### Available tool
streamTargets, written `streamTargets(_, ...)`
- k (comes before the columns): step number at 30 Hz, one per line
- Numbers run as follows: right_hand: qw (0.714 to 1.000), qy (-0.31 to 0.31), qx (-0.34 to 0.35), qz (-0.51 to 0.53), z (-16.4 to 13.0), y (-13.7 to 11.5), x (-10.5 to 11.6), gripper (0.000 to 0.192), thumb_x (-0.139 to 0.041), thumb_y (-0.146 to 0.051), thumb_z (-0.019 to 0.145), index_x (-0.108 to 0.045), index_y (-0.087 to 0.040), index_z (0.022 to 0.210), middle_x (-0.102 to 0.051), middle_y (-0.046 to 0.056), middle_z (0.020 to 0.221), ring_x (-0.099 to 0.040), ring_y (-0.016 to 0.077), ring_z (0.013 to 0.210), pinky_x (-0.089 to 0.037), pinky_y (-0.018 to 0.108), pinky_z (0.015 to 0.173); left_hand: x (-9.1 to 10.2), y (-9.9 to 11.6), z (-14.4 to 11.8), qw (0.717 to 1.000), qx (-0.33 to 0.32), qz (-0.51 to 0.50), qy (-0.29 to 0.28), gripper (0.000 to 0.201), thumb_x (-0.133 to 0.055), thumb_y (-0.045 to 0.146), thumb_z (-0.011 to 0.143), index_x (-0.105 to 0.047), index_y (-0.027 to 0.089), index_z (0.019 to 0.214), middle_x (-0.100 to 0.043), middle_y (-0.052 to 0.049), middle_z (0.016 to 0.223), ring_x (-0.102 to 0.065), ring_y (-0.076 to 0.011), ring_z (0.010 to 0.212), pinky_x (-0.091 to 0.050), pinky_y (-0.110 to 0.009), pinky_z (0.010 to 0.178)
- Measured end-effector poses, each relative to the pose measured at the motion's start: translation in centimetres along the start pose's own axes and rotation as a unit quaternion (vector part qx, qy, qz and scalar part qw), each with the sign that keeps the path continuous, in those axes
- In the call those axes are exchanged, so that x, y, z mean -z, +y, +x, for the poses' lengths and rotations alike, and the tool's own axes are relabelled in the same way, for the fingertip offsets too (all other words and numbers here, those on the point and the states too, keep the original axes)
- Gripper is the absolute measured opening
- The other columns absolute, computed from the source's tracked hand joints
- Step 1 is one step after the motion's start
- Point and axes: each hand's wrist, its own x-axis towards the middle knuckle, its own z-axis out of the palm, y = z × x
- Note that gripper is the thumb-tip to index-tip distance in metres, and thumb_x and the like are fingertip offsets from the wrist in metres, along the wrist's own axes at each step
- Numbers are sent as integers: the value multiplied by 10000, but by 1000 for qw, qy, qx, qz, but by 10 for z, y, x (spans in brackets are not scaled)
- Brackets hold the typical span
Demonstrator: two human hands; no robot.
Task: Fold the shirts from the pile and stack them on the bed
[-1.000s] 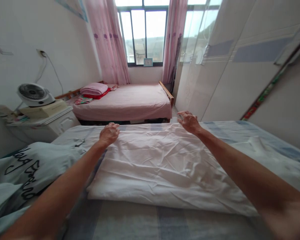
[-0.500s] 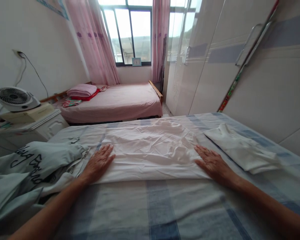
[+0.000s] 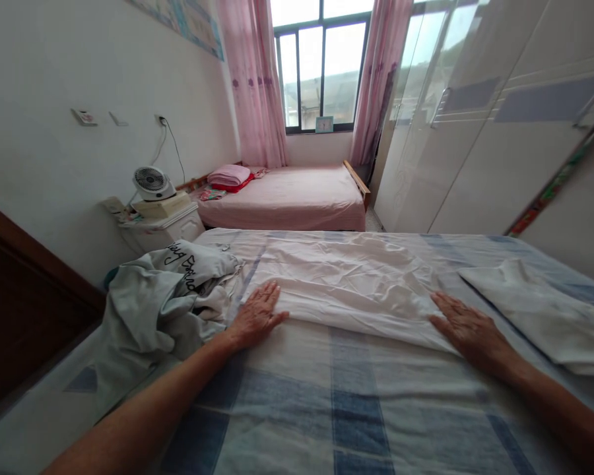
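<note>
Blue-and-white checked bed sheet point(image 3: 336, 422): spread beneath everything. Folded white wrinkled cloth point(image 3: 346, 284): lies across the bed's middle, one fold apparently made, creases remaining. Crumpled grey lettered garment point(image 3: 163, 297): unfolded, at your left. Your left hand point(image 3: 255, 318) and right hand point(image 3: 468, 330): fingers spread flat, pressing the cloth's near edge, grasping nothing.

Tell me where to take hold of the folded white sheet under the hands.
Probably at the two near corners of the folded white sheet, coming from the near edge. The left hand and right hand lie flat there, and that folded edge faces the person.
</note>
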Motion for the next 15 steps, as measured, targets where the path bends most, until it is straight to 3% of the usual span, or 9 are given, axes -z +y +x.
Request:
streamTargets(4,1000,-26,-14,7,2,-8,10,632,-236,-485,888,-431,-149,1386,-391,92,1462,-362,237,1341,-310,457,1072,7,-28,2,994,97,-30,37,598,-330,445,905,-474,37,1318,-432,-201,1417,-372,-272,1337,-290,-393,1092)
streamTargets(8,1000,-18,-20,8,1,-8,9,634,-238,-492,884,-433,-155,1385,-389,87,1465,-365,235,1339,-298,459,1080,30,-46,2,975,186,-86,83,421,-301,276,876,-629,104,1076,-665,-144,1096,-602,-228,1033,-416,-312,918)
streamTargets(11,1000,-14,-17,5,0,-2,2,631,-215,-493,891,-435,-168,1386,-384,74,1469,-358,230,1342,-292,460,1085,42,-52,-2,966,225,-111,65,305,-392,252,799,-656,127,888,-684,-95,886,-613,-208,859,-429,-282,790)
streamTargets(15,1000,-18,7,-4,0,4,-4,658,-196,-507,878,-453,-159,1374,-381,65,1472,-343,225,1351,-282,446,1095,45,-55,-5,958,249,-142,29,247,-467,311,740,-654,150,738,-648,-23,699,-590,-168,695,-406,-240,635)
